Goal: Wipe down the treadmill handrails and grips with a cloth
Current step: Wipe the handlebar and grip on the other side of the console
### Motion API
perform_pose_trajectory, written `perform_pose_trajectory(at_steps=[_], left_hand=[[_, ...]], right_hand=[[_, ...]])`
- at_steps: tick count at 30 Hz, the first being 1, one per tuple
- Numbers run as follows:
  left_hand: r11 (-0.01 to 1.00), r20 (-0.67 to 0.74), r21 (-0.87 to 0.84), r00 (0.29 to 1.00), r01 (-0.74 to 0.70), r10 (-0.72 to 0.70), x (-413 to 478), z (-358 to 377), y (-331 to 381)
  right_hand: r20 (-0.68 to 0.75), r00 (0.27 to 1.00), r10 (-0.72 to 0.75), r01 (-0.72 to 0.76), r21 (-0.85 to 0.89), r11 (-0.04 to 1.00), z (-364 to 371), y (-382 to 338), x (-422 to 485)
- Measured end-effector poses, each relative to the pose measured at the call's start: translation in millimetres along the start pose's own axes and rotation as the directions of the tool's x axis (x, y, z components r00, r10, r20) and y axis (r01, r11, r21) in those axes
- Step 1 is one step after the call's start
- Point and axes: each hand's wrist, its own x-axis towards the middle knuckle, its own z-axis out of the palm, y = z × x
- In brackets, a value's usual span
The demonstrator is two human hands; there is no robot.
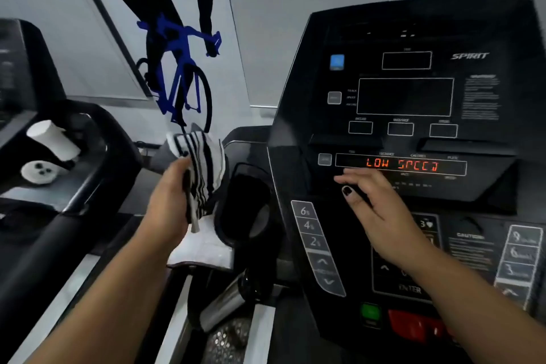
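My left hand (170,198) grips a white cloth with black stripes (204,168), held up beside the left side of the treadmill console (413,91). The cloth hangs down over the left cup holder (242,210). My right hand (375,210) is stretched over the console with its fingers straight, fingertips just below the display strip that reads "LOW SPEED" (401,164). A metal pulse grip (224,304) slants below the cloth, under the cup holder. The rest of the handrails is hidden or outside the view.
A second treadmill stands at the left, with a white cup (53,139) and a lid (38,171) on its tray and a black handrail (50,245). Incline buttons (313,242), a green button (370,312) and a red stop button (413,325) sit low on the console.
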Motion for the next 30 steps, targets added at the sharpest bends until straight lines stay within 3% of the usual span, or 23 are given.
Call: perform_pose_trajectory(at_steps=[2,4,6,8,10,12,14,16,19,22,24,26,28,30], left_hand=[[0.940,0.036,0.327,0.995,-0.101,0.095,11.5,-1.9,-22.2],[0.806,0.196,0.566,0.978,-0.175,0.075,15.2,-0.6,-43.0],[0.596,0.403,0.761,0.907,-0.257,-0.123,15.0,0.6,-61.3],[0.410,0.545,0.816,0.778,-0.407,-0.311,12.7,-0.3,-71.0],[0.445,0.567,0.804,0.735,-0.394,-0.373,12.6,-3.6,-68.9],[0.582,0.523,0.778,0.756,-0.236,-0.393,16.6,-6.0,-60.4],[0.652,0.510,0.736,0.784,-0.185,-0.353,27.5,-7.5,-55.2],[0.574,0.515,0.767,0.809,-0.287,-0.284,42.4,-4.3,-59.8],[0.230,0.558,0.829,0.777,-0.510,-0.292,49.2,6.9,-75.0],[0.056,0.548,0.820,0.752,-0.570,-0.368,39.8,16.4,-101.7],[0.016,0.545,0.819,0.768,-0.574,-0.338,34.2,21.6,-110.7],[0.040,0.527,0.838,0.788,-0.544,-0.318,34.3,28.2,-111.1],[0.041,0.482,0.859,0.780,-0.510,-0.400,45.4,33.7,-116.5],[0.121,0.434,0.896,0.786,-0.427,-0.440,59.2,41.7,-122.9]], right_hand=[[-0.028,0.999,-0.032,0.030,-0.050,0.998,5.4,3.3,2.8],[-0.024,0.998,-0.064,0.060,-0.120,0.991,5.0,6.3,5.6],[-0.011,0.996,-0.088,0.085,-0.180,0.980,0.8,8.7,7.3],[-0.007,0.993,-0.116,0.112,-0.238,0.965,-3.2,11.1,7.2],[0.003,0.991,-0.131,0.126,-0.289,0.949,-3.4,12.8,5.9],[0.015,0.991,-0.135,0.133,-0.337,0.932,-0.9,12.5,3.9],[0.028,0.989,-0.145,0.145,-0.378,0.914,1.9,10.9,2.2],[0.026,0.988,-0.149,0.146,-0.412,0.899,3.3,10.2,1.3],[0.022,0.988,-0.154,0.147,-0.451,0.880,5.2,10.4,0.6],[0.025,0.987,-0.161,0.153,-0.473,0.868,7.1,12.1,-0.4],[0.036,0.986,-0.160,0.158,-0.487,0.859,7.8,12.6,-0.4],[0.056,0.985,-0.164,0.169,-0.509,0.844,9.0,12.5,0.2],[0.081,0.983,-0.163,0.181,-0.540,0.822,11.2,12.9,0.2],[0.091,0.983,-0.158,0.182,-0.560,0.809,12.3,13.4,0.7]])
